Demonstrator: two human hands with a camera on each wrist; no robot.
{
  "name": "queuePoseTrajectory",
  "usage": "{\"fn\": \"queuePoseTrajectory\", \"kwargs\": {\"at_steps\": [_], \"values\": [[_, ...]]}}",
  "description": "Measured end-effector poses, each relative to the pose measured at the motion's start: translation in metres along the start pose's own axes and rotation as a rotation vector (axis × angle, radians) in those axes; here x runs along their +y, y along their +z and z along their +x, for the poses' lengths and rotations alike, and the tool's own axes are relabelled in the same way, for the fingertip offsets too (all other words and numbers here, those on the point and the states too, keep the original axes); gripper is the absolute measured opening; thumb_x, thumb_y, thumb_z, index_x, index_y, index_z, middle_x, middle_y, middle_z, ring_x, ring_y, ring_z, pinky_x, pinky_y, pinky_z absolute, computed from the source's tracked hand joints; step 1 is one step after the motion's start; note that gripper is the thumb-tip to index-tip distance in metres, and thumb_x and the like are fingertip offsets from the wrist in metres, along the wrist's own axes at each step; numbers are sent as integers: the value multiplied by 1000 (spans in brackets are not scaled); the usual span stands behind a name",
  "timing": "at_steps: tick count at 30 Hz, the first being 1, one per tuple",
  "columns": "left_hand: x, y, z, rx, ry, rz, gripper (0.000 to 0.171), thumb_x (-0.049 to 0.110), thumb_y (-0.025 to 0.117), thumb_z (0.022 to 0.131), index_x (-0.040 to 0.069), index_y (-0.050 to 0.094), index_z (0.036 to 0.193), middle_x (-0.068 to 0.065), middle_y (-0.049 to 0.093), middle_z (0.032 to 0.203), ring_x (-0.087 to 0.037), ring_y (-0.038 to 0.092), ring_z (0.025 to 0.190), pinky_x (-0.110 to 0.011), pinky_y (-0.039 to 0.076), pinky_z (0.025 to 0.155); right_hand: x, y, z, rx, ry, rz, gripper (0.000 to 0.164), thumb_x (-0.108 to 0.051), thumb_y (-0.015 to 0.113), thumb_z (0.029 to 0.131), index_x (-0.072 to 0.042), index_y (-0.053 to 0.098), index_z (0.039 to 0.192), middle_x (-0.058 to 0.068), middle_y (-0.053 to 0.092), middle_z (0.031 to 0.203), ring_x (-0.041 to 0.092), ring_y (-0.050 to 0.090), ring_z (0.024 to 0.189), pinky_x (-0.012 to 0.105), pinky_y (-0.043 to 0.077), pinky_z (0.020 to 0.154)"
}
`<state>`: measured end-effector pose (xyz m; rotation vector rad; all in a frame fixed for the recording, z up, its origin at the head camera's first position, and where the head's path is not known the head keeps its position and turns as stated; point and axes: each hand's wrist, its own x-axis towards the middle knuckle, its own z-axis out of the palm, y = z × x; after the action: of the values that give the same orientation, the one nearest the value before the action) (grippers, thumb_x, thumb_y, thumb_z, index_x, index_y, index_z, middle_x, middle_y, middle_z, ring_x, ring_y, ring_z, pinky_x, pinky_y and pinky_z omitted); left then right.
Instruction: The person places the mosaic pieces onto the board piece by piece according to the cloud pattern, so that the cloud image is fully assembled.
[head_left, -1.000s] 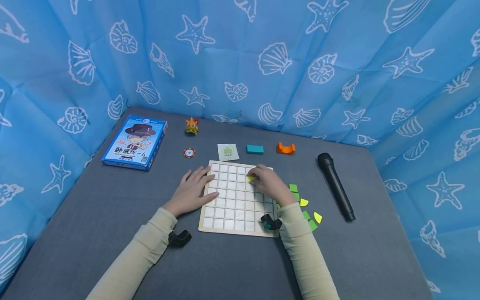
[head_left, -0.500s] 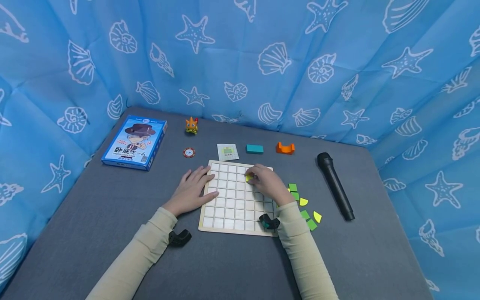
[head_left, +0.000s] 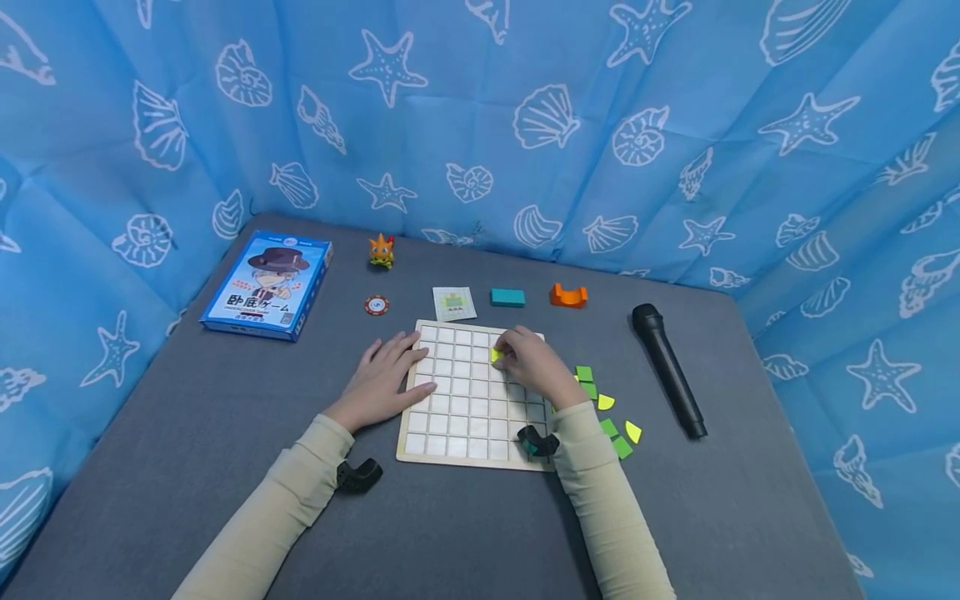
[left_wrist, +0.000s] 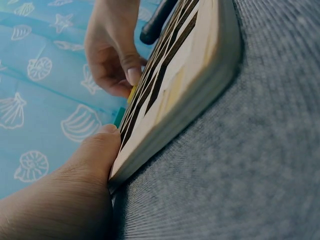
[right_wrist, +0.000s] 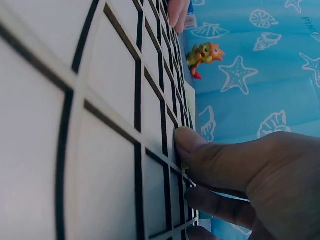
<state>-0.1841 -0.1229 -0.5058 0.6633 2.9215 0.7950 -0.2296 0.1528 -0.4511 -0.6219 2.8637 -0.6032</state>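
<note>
A wooden grid board (head_left: 461,405) with white square cells lies on the grey table. My left hand (head_left: 381,385) rests along its left side, fingers spread, with fingertips on the frame. In the left wrist view the left thumb (left_wrist: 95,150) lies at the board's edge. My right hand (head_left: 534,363) bends over the upper right cells and pinches a small yellow tile (head_left: 495,355) between thumb and fingers. From the right wrist, the right thumb (right_wrist: 192,142) covers most of that tile, leaving only slivers of yellow. Loose green tiles (head_left: 622,447) and yellow quarter-round tiles (head_left: 633,432) lie right of the board.
Behind the board sit a printed pattern card (head_left: 453,304), a teal block (head_left: 507,297) and an orange arch-shaped block (head_left: 568,296). A poker chip (head_left: 377,305), a small figurine (head_left: 381,251) and a blue game box (head_left: 267,285) stand left. A black microphone (head_left: 669,370) lies right.
My right hand has shifted very slightly left with the yellow tile still pinched. My left hand stays in place on the board's edge.
</note>
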Motion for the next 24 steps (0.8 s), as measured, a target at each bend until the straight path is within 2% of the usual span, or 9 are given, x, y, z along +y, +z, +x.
{"fn": "queuePoseTrajectory", "kwargs": {"at_steps": [8,14,20,24], "values": [[0,1,1,9,0,6,70,63,46,92,19,40,147,-2,19,160,-25,13,147,-53,3,116,-4,-4,-2,-30,18,-1,25,-16,66,91,-6,63,114,7,58,107,19,57,95,36,50,85],[0,4,3,28,9,7,70,62,48,91,19,40,146,-3,20,159,-26,14,147,-54,5,116,7,-28,-12,-32,58,44,36,-23,59,96,-2,55,126,13,57,117,25,57,102,41,51,86],[0,3,4,45,18,-12,69,60,52,90,19,42,145,-5,22,158,-28,17,146,-56,8,115,24,-64,-44,-41,82,12,38,-21,58,96,1,53,127,14,61,108,25,59,92,42,52,78],[-1,1,2,39,23,-5,69,60,51,91,19,42,145,-5,22,159,-28,16,146,-56,8,115,34,-72,-72,-45,102,-22,33,-17,60,95,1,57,123,12,63,103,23,60,88,41,52,74]]}}
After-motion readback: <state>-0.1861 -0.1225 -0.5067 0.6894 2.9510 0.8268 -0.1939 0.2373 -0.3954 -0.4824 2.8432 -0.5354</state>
